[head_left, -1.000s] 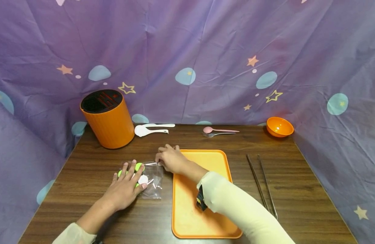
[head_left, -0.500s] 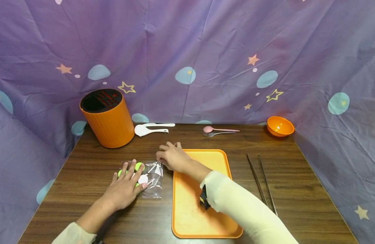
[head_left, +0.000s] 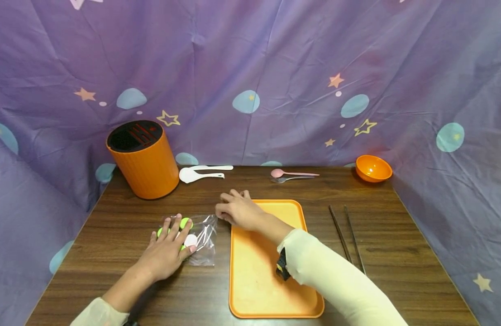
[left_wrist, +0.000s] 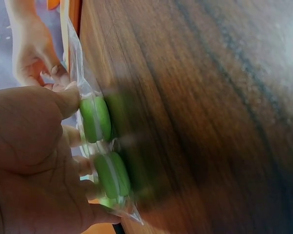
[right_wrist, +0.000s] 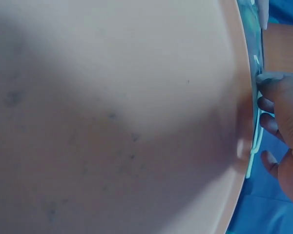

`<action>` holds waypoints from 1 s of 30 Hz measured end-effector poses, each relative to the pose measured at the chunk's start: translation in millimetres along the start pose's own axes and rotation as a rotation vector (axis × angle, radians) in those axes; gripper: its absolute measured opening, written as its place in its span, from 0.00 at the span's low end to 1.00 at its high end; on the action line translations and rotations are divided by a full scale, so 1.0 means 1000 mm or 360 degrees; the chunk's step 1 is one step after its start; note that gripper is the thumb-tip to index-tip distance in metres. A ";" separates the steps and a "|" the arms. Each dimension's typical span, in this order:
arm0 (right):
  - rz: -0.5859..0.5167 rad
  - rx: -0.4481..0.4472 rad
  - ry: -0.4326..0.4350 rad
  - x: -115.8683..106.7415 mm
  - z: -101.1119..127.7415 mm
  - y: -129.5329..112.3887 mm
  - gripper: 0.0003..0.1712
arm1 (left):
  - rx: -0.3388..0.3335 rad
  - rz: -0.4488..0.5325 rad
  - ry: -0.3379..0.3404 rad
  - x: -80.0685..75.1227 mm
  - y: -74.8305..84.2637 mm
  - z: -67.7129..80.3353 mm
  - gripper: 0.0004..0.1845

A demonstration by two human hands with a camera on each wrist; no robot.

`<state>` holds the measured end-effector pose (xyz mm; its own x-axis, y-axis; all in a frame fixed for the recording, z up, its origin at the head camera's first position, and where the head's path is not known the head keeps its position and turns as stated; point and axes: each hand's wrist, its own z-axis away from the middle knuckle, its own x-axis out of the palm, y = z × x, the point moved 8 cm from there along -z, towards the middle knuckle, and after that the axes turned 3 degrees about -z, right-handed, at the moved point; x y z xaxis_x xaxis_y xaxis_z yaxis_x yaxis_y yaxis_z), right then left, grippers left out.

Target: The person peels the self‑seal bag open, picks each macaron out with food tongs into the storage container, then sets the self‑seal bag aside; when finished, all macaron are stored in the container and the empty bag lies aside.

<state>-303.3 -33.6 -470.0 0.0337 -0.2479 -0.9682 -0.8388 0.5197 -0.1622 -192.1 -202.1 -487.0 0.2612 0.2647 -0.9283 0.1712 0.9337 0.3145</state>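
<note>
Clear bag (head_left: 201, 237) — left hand (head_left: 165, 253) flat on it; right hand (head_left: 238, 211) curled, grip unclear, by tray (head_left: 270, 290) edge.

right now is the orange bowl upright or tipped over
Upright: the orange bowl sits on its base at the table's far right corner, opening facing up.

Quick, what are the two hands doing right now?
Left hand: open, fingers flat on the bag of green pieces.
Right hand: fingers curled; any grip cannot be told.

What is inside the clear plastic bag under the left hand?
The clear plastic bag shows green round pieces and one pinkish-white piece. The left hand lies flat on top, covering the rest of the contents, so their count cannot be told.
</note>
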 end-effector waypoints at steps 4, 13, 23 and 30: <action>0.0014 -0.0012 -0.0015 0.002 0.000 -0.001 0.05 | -0.0003 0.0007 -0.0003 -0.001 0.001 0.000 0.40; 0.0042 -0.0048 -0.0059 0.005 -0.006 -0.015 0.08 | -0.0001 -0.0001 0.0003 0.000 0.001 0.001 0.40; 0.0011 -0.0068 -0.0011 0.003 -0.002 -0.014 0.04 | 0.0022 0.0022 0.0033 0.003 -0.001 -0.002 0.41; -0.0022 -0.0081 0.0002 0.000 0.005 -0.011 0.05 | 0.0047 0.0044 0.0052 0.006 -0.008 -0.004 0.43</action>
<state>-291.4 -35.3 -469.2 0.0446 -0.2558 -0.9657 -0.8650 0.4738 -0.1654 -195.5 -206.7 -495.5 0.2353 0.2983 -0.9250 0.1923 0.9186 0.3451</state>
